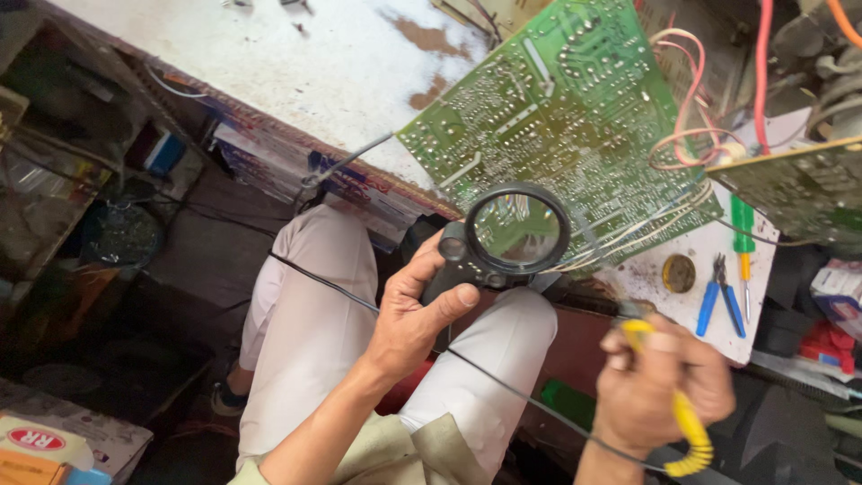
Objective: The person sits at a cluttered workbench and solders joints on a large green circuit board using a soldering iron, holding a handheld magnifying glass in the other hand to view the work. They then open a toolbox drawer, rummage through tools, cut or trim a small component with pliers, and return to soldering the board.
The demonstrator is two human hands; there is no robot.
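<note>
My left hand [415,310] grips the black handle of a round magnifying glass [515,233], holding its lens over the lower edge of a large green circuit board [557,108] that lies solder side up on the white workbench [296,63]. My right hand [660,386] is closed around a yellow-handled tool [687,431], likely a soldering iron, with a thin black cord trailing from it across my lap. The tool's tip is blurred and hidden near my fingers. White and pink wires [682,117] run off the board's right edge.
A second green board [795,184] sits at the right. Blue-handled pliers [721,301], a green and yellow screwdriver [743,238] and a small round tin [679,272] lie on the bench's near corner. Cluttered shelves [54,162] stand at the left, cardboard boxes [63,445] at the lower left.
</note>
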